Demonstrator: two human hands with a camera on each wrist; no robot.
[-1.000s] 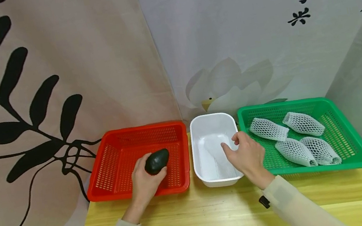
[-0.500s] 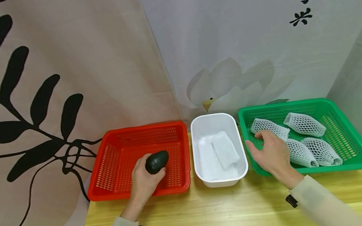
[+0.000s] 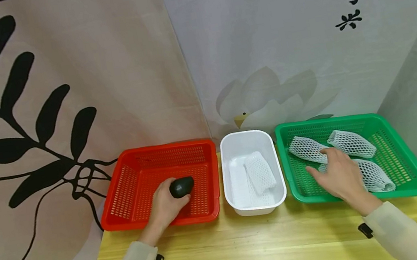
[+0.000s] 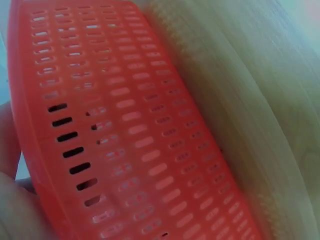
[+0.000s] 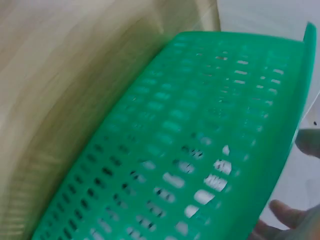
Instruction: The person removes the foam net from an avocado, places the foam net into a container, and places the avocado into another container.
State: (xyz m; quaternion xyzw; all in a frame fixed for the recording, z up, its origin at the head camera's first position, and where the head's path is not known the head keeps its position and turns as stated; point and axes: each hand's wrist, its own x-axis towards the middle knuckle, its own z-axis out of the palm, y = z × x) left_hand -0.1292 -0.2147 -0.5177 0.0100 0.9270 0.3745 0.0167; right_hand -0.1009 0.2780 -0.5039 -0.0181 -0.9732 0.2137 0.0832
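Observation:
A dark green avocado is gripped in my left hand, thumb on its near side, above the red basket. In the left wrist view the basket's wall covers most of the hand. My right hand hovers low over the green basket, thumb and fingers apart, near white foam net sleeves. One sleeve lies at the left, another sleeve at the back, and a third sleeve at the right. A sleeve beneath the hand is mostly hidden; contact cannot be told.
Between the baskets stands a white plastic bin with one foam net sleeve inside. All three containers sit on a wooden table, close to a printed cloth backdrop.
My right hand has left the white bin, where a sleeve now lies in view, and moved right over the green basket. My left hand stays nearly still, holding the avocado.

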